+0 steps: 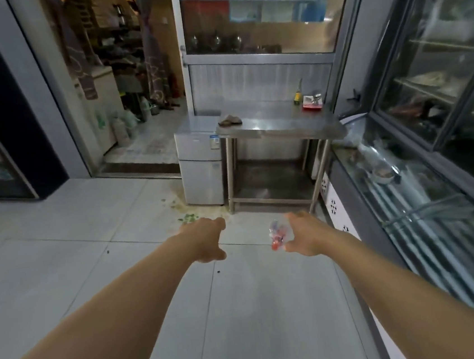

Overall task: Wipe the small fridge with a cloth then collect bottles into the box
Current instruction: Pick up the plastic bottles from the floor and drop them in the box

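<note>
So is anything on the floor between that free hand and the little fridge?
Nothing solid shows. Between the left hand and the small fridge lies bare tile floor, with only green scraps and a stain near the fridge's foot.

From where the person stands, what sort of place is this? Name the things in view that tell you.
Probably a restaurant's back or service area: a stainless steel work table, a small fridge beside it, and glass-fronted display cabinets along the right.
</note>
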`<state>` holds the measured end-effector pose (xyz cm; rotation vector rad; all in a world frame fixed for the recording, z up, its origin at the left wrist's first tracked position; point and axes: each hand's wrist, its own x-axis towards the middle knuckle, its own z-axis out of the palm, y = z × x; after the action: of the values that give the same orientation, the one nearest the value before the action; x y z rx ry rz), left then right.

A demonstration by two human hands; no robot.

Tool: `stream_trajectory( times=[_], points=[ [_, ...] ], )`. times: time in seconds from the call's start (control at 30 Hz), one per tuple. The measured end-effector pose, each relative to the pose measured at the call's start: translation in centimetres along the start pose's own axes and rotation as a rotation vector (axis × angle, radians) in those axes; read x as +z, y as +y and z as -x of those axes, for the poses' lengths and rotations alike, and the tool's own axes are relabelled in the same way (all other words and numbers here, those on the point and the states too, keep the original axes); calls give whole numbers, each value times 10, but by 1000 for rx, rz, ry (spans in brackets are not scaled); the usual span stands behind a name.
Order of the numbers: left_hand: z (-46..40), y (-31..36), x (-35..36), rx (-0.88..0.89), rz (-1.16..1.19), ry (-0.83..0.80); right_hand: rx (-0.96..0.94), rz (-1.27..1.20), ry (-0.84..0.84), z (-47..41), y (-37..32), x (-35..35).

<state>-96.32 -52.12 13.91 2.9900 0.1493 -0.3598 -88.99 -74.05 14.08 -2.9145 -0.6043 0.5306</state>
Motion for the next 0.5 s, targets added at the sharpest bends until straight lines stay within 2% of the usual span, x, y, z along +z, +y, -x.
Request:
stream_trajectory(
  times=[0.3,0.5],
  points=[
    [-214,-61,-19,123,-12,-27,156,-59,-26,-189,8,-29],
    [-349,-86,-45,244,-61,-118,223,-92,37,-300,5,-40]
  ],
)
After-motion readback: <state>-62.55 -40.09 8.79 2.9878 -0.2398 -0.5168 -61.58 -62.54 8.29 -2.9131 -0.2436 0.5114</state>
